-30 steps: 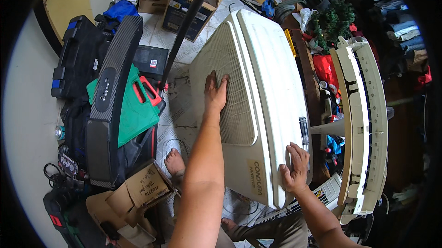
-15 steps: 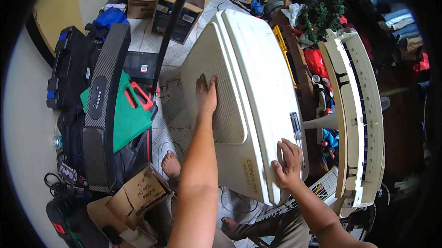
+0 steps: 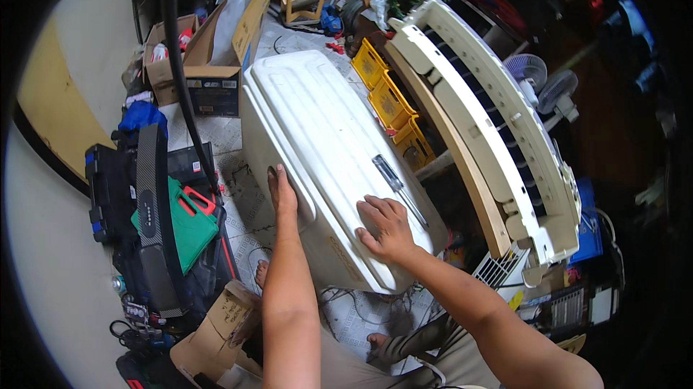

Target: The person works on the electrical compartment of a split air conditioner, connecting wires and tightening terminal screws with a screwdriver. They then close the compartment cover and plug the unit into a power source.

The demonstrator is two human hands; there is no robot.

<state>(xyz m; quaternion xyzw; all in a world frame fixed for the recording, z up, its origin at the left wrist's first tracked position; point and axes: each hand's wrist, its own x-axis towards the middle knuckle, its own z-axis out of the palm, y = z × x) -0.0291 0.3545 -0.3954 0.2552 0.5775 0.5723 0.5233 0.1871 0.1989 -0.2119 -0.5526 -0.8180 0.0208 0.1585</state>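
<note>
A white outdoor air conditioner unit (image 3: pixel 317 115) stands on the tiled floor in front of me, its top panel facing up toward me. My left hand (image 3: pixel 284 190) lies flat against its front side, with the fingers stretched out and pointing away from me. On the near part of the top rests my right hand (image 3: pixel 388 226), its fingers spread and bent slightly. Just beyond the right fingers, a screwdriver (image 3: pixel 388 171) with a dark and clear handle lies on the top, its shaft pointing toward me. Neither hand holds anything.
On the left are a long black speaker (image 3: pixel 151 223), a green tool case (image 3: pixel 189 226) and an open cardboard box (image 3: pixel 224 328). Yellow crates (image 3: pixel 390 100) and a long cream plastic housing (image 3: pixel 476 122) line the right. A black pole (image 3: pixel 180 64) crosses the upper left.
My view has shifted, so more of the unit's top and less of its front grille shows. Both hands stay on the unit, the left now nearer the top edge.
</note>
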